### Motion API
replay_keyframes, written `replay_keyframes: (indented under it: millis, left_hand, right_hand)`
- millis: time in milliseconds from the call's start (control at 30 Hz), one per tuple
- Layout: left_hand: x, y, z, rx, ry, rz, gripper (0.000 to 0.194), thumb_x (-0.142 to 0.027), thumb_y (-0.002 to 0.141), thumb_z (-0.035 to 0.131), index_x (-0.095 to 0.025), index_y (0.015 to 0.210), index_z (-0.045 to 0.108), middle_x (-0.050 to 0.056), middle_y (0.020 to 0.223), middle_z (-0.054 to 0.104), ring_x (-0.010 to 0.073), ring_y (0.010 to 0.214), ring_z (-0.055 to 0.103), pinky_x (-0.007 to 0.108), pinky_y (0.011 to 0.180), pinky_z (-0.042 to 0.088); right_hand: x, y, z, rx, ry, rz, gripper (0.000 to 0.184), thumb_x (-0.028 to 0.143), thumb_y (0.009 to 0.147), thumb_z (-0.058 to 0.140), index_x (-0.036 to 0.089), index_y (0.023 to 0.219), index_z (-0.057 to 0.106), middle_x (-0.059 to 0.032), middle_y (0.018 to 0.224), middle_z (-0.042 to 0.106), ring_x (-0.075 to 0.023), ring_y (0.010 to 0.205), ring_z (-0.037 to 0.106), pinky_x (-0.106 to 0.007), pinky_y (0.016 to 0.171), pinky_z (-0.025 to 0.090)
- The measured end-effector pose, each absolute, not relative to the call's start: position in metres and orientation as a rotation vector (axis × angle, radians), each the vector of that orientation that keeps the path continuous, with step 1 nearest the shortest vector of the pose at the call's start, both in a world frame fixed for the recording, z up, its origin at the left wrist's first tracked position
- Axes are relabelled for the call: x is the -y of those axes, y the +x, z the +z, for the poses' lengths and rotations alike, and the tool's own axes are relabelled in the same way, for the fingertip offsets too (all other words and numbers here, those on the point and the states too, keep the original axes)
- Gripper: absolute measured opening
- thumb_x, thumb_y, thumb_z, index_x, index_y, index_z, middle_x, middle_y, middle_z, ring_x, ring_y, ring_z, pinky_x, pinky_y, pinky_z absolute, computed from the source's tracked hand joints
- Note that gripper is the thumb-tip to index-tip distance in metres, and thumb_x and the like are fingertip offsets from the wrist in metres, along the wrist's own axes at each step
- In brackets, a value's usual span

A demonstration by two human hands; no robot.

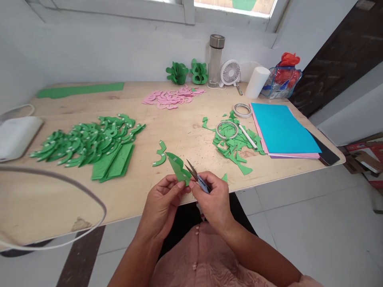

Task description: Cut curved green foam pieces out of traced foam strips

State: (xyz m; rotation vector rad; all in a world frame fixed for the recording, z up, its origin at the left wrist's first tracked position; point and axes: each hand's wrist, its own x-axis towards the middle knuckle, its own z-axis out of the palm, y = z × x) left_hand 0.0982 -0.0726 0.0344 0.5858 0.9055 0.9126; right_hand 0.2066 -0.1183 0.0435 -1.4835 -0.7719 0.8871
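Note:
Near the table's front edge, my left hand [164, 199] is closed on a piece of green paper [177, 165], partly cut along a curved edge. My right hand [213, 197] grips a pair of scissors [200, 180], with the blades pointing up and left beside the paper. Its fingertips are close to the paper's lower corner; whether they touch it I cannot tell. Just beyond my left hand lies a curved green cutout [160, 154] with white tabs. Green paper scraps [236, 141] are heaped to the right.
Left are piled green cutouts [89, 139] and folded green paper [113, 163]. Pink cutouts [173, 97] lie behind. Tape rolls [226, 130], a white pen [247, 136] and coloured sheets [284, 127] are right. A bottle [215, 59] and fan [230, 72] stand behind; a cable [86, 187] loops left.

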Motion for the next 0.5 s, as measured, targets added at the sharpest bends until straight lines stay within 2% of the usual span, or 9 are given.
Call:
replay_keyframes:
  millis: [500]
  left_hand:
    - [0.0760, 0.1009, 0.0377, -0.920, 0.631, 0.890, 0.019, -0.021, 0.059, 0.085, -0.014, 0.073, 0.073, 0.002, 0.074, 0.072, 0.0125, 0.071, 0.063, 0.022, 0.073, 0.051]
  right_hand:
    - [0.1190, 0.2052, 0.0442, 0.794, -1.516, 0.866, 0.005, 0.020, 0.072, 0.061, 0.018, 0.068, 0.062, 0.0036, 0.061, 0.053, -0.0116, 0.057, 0.047, -0.023, 0.053, 0.038]
